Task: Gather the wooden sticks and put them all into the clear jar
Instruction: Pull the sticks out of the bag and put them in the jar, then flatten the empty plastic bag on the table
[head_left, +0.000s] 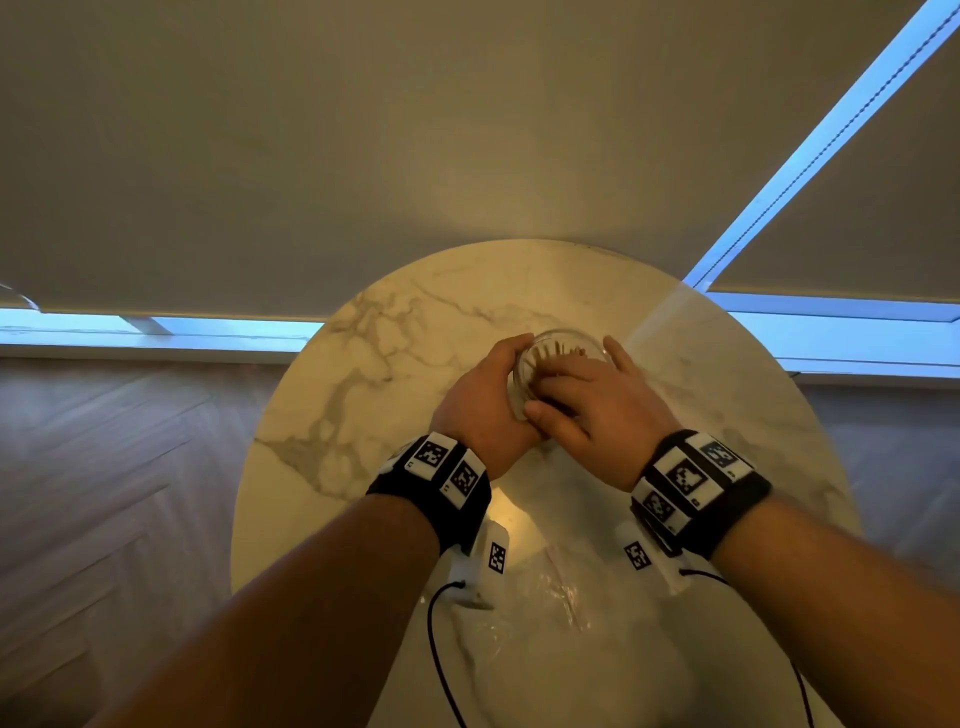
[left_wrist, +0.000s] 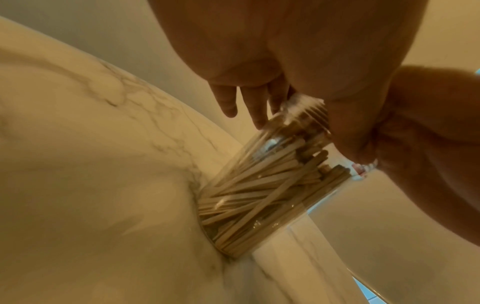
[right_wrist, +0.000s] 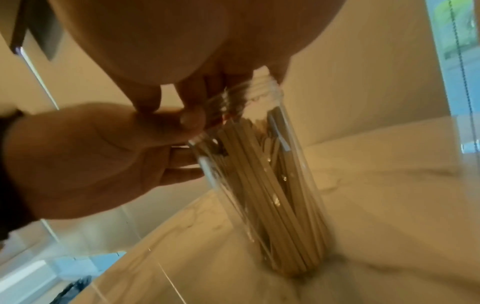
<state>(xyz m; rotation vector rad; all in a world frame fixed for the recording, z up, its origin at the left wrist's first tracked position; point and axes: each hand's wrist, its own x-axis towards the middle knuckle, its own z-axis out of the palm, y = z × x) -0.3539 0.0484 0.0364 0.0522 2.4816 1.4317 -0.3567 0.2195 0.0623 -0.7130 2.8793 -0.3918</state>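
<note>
Head view: the clear jar (head_left: 563, 358) is seen standing upright on the round marble table (head_left: 395, 364), nearer the far edge than the near one, with its long axis vertical and its mouth facing up. The left hand (head_left: 485, 395) is wrapped round the jar's left side near the neck, fingers curled against the glass. The right hand (head_left: 587, 400) is laid over the mouth from the right – fingers bent down at the rim, but whether a stick is pinched there cannot be told. The wooden sticks (left_wrist: 262, 197) are shown packed inside, leaning and crossing, their tops close under the threaded neck. Any further stick would have to be fed straight down along that vertical axis, and the right hand is the nearer to the opening. Bare table is left on every side of the jar – a crumpled clear bag (head_left: 545, 597) lies by the near edge, between the forearms.
</note>
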